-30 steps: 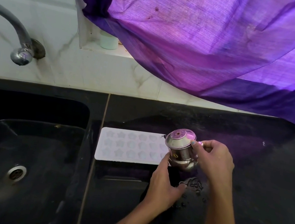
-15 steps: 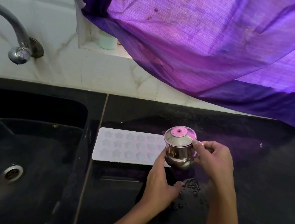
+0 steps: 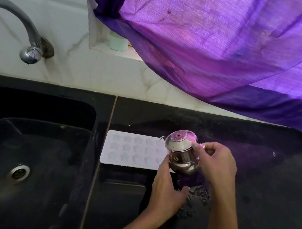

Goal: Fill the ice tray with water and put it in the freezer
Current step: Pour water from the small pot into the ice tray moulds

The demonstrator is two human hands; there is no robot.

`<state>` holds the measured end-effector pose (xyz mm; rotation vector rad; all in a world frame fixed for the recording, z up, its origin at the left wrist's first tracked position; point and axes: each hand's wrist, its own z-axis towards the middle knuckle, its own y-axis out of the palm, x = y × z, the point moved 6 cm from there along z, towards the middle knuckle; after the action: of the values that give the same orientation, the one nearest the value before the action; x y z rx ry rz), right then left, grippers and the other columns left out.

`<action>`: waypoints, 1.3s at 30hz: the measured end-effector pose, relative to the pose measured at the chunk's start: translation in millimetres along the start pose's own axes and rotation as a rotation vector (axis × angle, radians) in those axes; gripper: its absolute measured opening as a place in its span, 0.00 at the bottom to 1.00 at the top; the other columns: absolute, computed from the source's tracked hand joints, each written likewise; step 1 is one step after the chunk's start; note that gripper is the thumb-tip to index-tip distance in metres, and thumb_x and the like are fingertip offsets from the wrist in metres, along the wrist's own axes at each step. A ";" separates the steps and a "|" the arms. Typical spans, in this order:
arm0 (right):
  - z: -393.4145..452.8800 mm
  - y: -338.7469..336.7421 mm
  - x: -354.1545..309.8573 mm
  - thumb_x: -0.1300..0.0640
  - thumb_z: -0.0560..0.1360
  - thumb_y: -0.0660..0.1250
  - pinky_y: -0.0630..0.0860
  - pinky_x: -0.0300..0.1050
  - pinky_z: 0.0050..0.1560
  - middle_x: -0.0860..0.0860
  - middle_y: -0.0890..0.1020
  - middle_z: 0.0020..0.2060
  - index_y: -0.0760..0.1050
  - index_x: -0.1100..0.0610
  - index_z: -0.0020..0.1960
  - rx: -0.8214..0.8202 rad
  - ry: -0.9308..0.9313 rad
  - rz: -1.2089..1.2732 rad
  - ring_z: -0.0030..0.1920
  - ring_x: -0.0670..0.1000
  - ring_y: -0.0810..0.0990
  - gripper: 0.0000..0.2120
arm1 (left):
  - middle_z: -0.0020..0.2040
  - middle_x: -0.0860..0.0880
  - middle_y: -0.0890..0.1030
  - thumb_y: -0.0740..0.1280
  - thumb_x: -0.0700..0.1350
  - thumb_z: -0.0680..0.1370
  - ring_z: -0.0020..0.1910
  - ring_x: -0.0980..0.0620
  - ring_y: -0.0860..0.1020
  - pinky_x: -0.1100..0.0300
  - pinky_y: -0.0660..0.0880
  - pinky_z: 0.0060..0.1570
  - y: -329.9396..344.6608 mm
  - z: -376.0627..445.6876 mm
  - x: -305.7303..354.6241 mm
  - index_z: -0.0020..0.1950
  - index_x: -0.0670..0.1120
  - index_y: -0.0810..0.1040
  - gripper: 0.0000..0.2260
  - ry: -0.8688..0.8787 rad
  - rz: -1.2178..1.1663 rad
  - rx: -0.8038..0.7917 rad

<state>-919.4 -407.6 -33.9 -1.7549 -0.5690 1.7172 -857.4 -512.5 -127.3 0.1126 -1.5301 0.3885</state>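
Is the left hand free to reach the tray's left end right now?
Probably not yet: the left hand steadies the kettle over the tray. The counter path itself looks open.

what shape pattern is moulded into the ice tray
Rows of star-shaped cavities in the white ice tray, clearest in the head view.

white star-mould ice tray [image 3: 134, 151], flat — countertop

The ice tray's [image 3: 132, 150] end toward three o'clock is hidden behind the steel pot [image 3: 180, 153] and the left hand [image 3: 166, 191]; the tap's [image 3: 12, 19] spout is cut off at nine o'clock; the curtain [image 3: 227, 47] covers the window
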 end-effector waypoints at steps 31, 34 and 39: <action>-4.4 3.2 -2.7 0.50 0.73 0.72 0.80 0.62 0.51 0.50 0.84 0.34 0.79 0.53 0.40 -0.018 0.033 0.281 0.43 0.54 0.84 0.07 | 0.64 0.62 0.66 0.74 0.39 0.67 0.65 0.67 0.64 0.80 0.59 0.60 -20.1 2.7 6.0 0.72 0.51 0.60 0.38 0.071 0.005 0.092; -5.3 5.6 -6.9 0.50 0.73 0.72 0.80 0.61 0.51 0.50 0.84 0.34 0.79 0.52 0.40 -0.019 0.023 0.271 0.43 0.54 0.83 0.07 | 0.65 0.61 0.67 0.74 0.39 0.67 0.65 0.65 0.65 0.81 0.58 0.58 -21.7 3.0 6.6 0.72 0.52 0.60 0.38 0.069 -0.003 0.105; -7.0 9.2 -14.5 0.47 0.73 0.71 0.79 0.58 0.51 0.48 0.83 0.35 0.78 0.52 0.40 0.007 -0.020 0.163 0.42 0.52 0.82 0.09 | 0.65 0.60 0.68 0.74 0.41 0.67 0.63 0.67 0.65 0.79 0.61 0.58 -21.8 2.0 3.3 0.72 0.52 0.60 0.38 0.036 -0.009 0.107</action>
<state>-914.4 -425.0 -29.8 -1.8237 -0.4380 1.8465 -852.4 -533.0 -120.2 0.1952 -1.4730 0.4631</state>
